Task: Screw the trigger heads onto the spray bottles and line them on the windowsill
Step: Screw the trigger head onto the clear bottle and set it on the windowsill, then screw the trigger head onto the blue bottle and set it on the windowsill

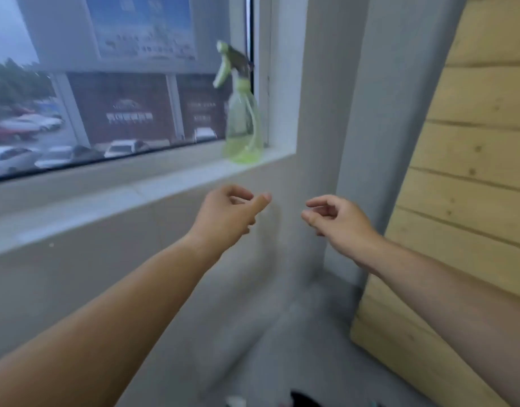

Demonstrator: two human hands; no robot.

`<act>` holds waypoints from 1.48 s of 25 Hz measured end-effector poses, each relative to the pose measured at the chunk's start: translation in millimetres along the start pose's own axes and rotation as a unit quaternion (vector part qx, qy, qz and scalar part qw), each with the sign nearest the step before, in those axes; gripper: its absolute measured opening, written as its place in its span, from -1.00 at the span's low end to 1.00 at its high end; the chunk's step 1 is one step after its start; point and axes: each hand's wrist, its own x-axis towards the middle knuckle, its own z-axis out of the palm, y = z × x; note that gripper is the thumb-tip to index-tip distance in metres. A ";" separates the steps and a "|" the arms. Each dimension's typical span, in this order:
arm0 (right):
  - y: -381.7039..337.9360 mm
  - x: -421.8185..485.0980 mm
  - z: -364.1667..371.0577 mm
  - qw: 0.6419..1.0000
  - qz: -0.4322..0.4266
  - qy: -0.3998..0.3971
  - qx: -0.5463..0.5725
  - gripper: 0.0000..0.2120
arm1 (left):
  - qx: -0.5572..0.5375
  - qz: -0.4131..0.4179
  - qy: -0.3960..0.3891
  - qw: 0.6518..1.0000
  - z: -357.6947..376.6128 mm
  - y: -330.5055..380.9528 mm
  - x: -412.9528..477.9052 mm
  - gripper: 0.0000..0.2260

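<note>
A clear green spray bottle (243,124) stands upright at the right end of the white windowsill (112,198), against the window frame. A green and dark trigger head (230,61) sits on its neck, nozzle pointing left. My left hand (229,215) hovers below the sill, under the bottle, fingers loosely curled and holding nothing. My right hand (336,220) hangs a little to the right at the same height, fingers loosely apart and empty. Neither hand touches the bottle.
The window (106,98) above the sill looks out on parked cars and a building. A grey wall column (326,113) rises right of the sill. A pale wooden plank panel (464,201) leans at the far right. Dark blurred items lie at the bottom edge.
</note>
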 end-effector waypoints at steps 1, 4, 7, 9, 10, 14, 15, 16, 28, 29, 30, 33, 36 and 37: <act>18.5 -25.3 -7.9 1.000 0.017 -0.009 -0.009 -0.88 | 0.012 -0.028 -0.042 0.999 17.5 -19.0 -16.2 -0.62; 89.5 -97.7 -31.1 0.994 0.089 -0.026 -0.061 -0.93 | 0.060 -0.122 -0.158 0.978 74.4 -89.4 -63.6 -0.63; 161.5 -153.3 -49.0 0.977 0.179 -0.041 -0.110 -0.91 | 0.101 -0.194 -0.242 0.945 124.1 -156.8 -101.4 -0.65; 209.5 -181.7 -58.0 0.961 0.232 -0.053 -0.138 -0.97 | 0.131 -0.223 -0.276 0.926 156.5 -198.3 -122.2 -0.60; 230.4 -192.8 -60.3 0.954 0.253 -0.057 -0.147 -0.97 | 0.144 -0.235 -0.286 0.918 169.6 -215.6 -131.3 -0.58; 301.3 -223.0 -60.6 0.932 0.329 -0.059 -0.138 -0.92 | 0.197 -0.271 -0.298 0.894 217.5 -271.0 -157.4 -0.48; 318.1 -227.0 -59.4 0.929 0.343 -0.047 -0.132 -0.89 | 0.205 -0.281 -0.295 0.890 227.6 -280.9 -161.4 -0.45; 332.6 -228.7 -58.2 0.925 0.356 -0.036 -0.127 -0.85 | 0.208 -0.290 -0.291 0.888 236.1 -288.2 -164.0 -0.43; 458.9 -203.5 -32.0 0.894 0.415 0.025 -0.169 -0.47 | 0.279 -0.306 -0.348 0.841 304.0 -369.0 -167.1 -0.39; 463.0 -200.7 -30.5 0.891 0.414 0.020 -0.183 -0.49 | 0.285 -0.308 -0.348 0.839 305.9 -372.8 -166.6 -0.38; 466.6 -199.1 -28.6 0.889 0.416 0.016 -0.192 -0.52 | 0.287 -0.308 -0.349 0.837 307.1 -376.0 -166.9 -0.36; 475.1 -197.7 -25.4 0.879 0.430 0.008 -0.204 -0.49 | 0.274 -0.315 -0.360 0.834 309.9 -380.3 -170.9 -0.30; 478.4 -196.3 -26.1 0.868 0.462 0.024 -0.179 -0.35 | 0.253 -0.325 -0.362 0.836 308.8 -381.4 -171.5 -0.29; 479.3 -195.6 -27.3 0.866 0.467 0.027 -0.180 -0.38 | 0.248 -0.326 -0.362 0.838 307.9 -381.1 -171.9 -0.30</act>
